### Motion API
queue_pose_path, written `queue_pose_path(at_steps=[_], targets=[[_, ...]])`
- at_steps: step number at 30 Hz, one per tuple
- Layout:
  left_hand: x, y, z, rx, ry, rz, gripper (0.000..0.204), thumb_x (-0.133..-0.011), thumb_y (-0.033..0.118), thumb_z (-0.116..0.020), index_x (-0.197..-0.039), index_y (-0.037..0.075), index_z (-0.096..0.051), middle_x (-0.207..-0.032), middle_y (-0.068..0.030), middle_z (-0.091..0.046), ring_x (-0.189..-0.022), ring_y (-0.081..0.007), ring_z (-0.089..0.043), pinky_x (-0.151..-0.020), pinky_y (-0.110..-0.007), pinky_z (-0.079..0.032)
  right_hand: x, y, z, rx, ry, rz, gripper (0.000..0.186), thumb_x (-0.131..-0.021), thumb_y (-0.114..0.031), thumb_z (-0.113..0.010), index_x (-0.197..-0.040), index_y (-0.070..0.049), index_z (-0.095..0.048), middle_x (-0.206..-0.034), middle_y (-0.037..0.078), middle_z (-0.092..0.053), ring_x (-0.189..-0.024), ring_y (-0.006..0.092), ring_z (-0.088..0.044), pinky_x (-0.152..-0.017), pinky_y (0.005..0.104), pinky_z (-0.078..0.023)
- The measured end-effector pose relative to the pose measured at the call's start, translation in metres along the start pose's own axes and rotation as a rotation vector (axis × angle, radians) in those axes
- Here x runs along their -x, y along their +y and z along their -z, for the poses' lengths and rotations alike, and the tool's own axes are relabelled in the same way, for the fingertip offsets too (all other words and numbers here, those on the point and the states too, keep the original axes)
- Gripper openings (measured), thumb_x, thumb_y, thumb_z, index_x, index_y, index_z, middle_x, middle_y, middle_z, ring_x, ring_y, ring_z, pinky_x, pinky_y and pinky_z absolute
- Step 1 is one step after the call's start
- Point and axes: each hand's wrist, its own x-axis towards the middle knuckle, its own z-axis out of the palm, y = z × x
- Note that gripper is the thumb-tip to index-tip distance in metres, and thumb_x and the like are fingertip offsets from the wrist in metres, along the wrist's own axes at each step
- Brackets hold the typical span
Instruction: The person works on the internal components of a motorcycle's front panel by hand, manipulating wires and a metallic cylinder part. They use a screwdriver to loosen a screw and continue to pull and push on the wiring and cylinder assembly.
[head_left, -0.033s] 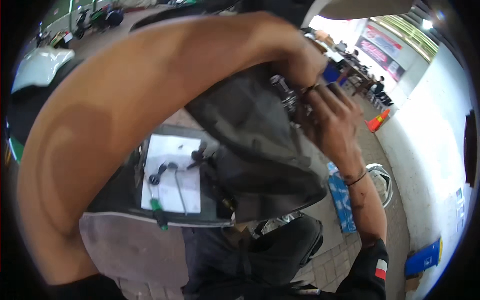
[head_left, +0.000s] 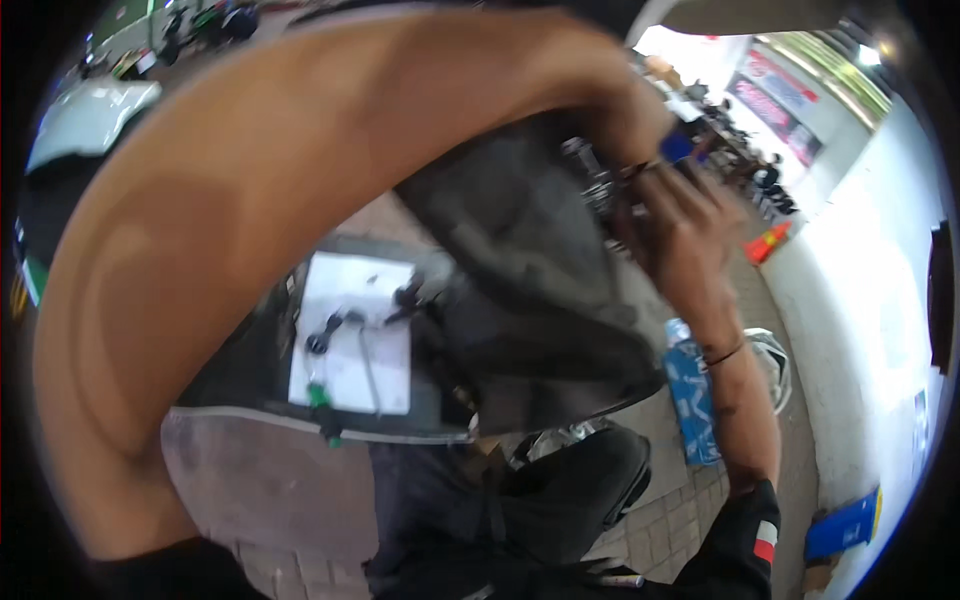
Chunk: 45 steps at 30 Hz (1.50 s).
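My left arm arches across the view, and my left hand (head_left: 632,125) reaches down beside a shiny metal part (head_left: 590,178) at the edge of a large dark cover panel (head_left: 540,260). Its fingers are hidden. My right hand (head_left: 692,225) meets it there, fingers curled together around something I cannot make out. Left of the panel, a white paper sheet (head_left: 350,375) lies on a dark flat surface. On it are a green-handled screwdriver (head_left: 322,405), a thin metal rod (head_left: 369,370) and small black parts (head_left: 318,343).
A blue-and-white box (head_left: 692,400) stands on the paved floor under my right forearm. A white wall (head_left: 850,300) runs along the right, with an orange cone (head_left: 768,242) and a blue bin (head_left: 843,525) by it. Other people sit at tables (head_left: 715,140) farther off.
The whole view has shifted slightly, so the panel, sheet and hands appear a little farther right and higher. Both hands stay together at the metal part.
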Motion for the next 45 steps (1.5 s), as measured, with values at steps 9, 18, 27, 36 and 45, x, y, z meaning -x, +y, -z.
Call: queue_pose_path(at_steps=[9,18,27,36,45], targets=[[-0.012,0.004,-0.005,-0.001,0.126,-0.143,0.032,-0.091,0.021,-0.071,-0.11,-0.004,-0.077,-0.109,-0.021,-0.077,-0.103,-0.0369,-0.072,-0.097,-0.046,-0.053,0.003,0.013,0.003,0.061,-0.128,-0.104,0.024,-0.087,-0.015,-0.083,-0.11,-0.011,-0.079,-0.099,0.006,-0.078,-0.084,0.0251,-0.075,-0.072,0.0379,-0.057],[-0.013,-0.004,0.0,0.011,0.116,-0.192,0.038,-0.093,0.032,-0.075,-0.11,-0.002,-0.079,-0.106,-0.0201,-0.077,-0.103,-0.0373,-0.073,-0.095,-0.047,-0.054,0.06,-0.183,0.079,-1.012,-0.214,-0.469,0.03,-0.095,-0.026,-0.077,-0.121,-0.014,-0.071,-0.105,0.009,-0.074,-0.087,0.0274,-0.074,-0.075,0.044,-0.059],[0.017,-0.002,0.01,0.214,-0.016,-0.255,0.031,-0.103,0.02,-0.069,-0.123,-0.002,-0.077,-0.124,-0.0171,-0.067,-0.12,-0.0321,-0.063,-0.108,-0.043,-0.047,0.073,-0.431,-0.046,-1.402,-0.76,-0.484,0.06,-0.102,-0.026,-0.066,-0.155,-0.005,-0.049,-0.104,0.024,-0.07,-0.093,0.0406,-0.073,-0.081,0.054,-0.057],[0.014,0.003,0.008,0.203,-0.001,-0.29,0.03,-0.104,0.013,-0.066,-0.127,-0.004,-0.074,-0.115,-0.018,-0.066,-0.112,-0.0314,-0.066,-0.096,-0.041,-0.05,0.089,-0.315,0.025,-1.633,-0.761,-0.846,0.051,-0.102,-0.016,-0.063,-0.15,-0.004,-0.051,-0.09,0.026,-0.071,-0.09,0.0429,-0.074,-0.076,0.0547,-0.059],[0.027,0.002,0.005,0.179,0.028,-0.249,0.031,-0.105,0.016,-0.065,-0.129,-0.002,-0.075,-0.119,-0.0239,-0.068,-0.118,-0.0361,-0.066,-0.1,-0.045,-0.051,0.161,-0.129,0.173,-1.467,-0.606,-0.819,0.047,-0.102,-0.024,-0.069,-0.141,0.002,-0.066,-0.107,0.025,-0.076,-0.093,0.0373,-0.076,-0.087,0.0461,-0.06]])
